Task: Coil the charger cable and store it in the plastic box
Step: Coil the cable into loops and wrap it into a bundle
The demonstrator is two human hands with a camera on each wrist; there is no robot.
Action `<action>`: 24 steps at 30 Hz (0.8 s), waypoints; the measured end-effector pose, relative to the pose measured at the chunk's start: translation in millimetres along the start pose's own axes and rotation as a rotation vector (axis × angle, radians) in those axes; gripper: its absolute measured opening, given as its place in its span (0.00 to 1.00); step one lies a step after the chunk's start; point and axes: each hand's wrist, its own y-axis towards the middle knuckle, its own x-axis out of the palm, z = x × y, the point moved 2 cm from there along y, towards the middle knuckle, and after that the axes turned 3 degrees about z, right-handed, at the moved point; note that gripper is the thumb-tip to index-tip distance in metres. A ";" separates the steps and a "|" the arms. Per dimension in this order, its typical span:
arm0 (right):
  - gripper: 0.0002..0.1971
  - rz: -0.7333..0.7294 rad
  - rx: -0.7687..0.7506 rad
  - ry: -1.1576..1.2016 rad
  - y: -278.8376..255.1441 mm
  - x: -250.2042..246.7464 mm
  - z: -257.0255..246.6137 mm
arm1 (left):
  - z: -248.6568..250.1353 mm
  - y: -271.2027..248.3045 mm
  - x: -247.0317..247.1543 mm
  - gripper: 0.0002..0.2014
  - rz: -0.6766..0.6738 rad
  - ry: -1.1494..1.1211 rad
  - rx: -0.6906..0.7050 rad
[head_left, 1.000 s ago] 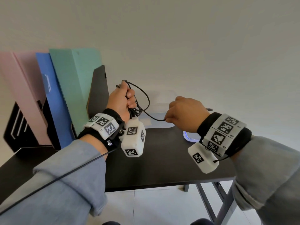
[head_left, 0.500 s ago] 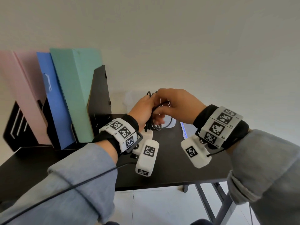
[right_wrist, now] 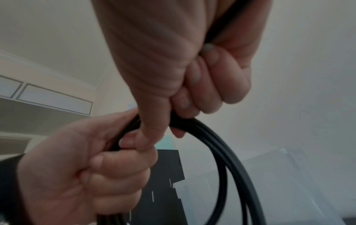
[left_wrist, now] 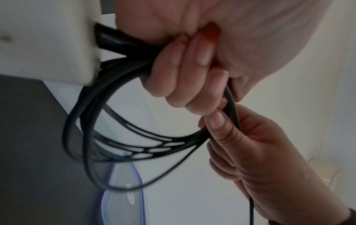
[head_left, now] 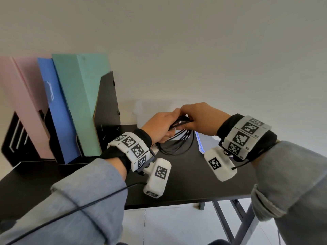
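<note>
The black charger cable hangs in several loops above the black table. My left hand grips the top of the bundle with its fingers curled round it. My right hand meets it from the right and pinches the same bundle. Right behind both hands stands the translucent plastic box, partly hidden by them. In the left wrist view the loops dangle under the left fingers, with the right hand holding one strand.
A clear lid with a blue rim lies flat on the table under the right hand. Pink, blue and green folders stand in a black file holder at the left. A white wall is close behind. The table's front edge is near my forearms.
The right hand, out to the right a second ago with a strand, has come to the left hand. Both now hold the gathered coil, and the left hand has moved right and lower.
</note>
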 end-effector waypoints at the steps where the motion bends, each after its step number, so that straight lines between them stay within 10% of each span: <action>1: 0.19 -0.016 0.001 -0.018 0.0 1.9 0.1 | -0.7 0.1 0.1 0.24 0.004 0.008 0.006; 12: 0.12 -0.005 0.051 -0.080 -2.0 -0.1 -7.8 | -7.7 -0.5 -7.2 0.12 0.060 -0.009 0.101; 19: 0.09 0.188 0.076 0.221 2.6 2.8 -12.6 | -9.7 1.1 -12.3 0.26 0.131 -0.141 0.168; 24: 0.06 0.328 0.082 0.340 3.8 -0.3 -12.7 | -11.8 -0.6 -16.6 0.27 -0.061 -0.334 0.231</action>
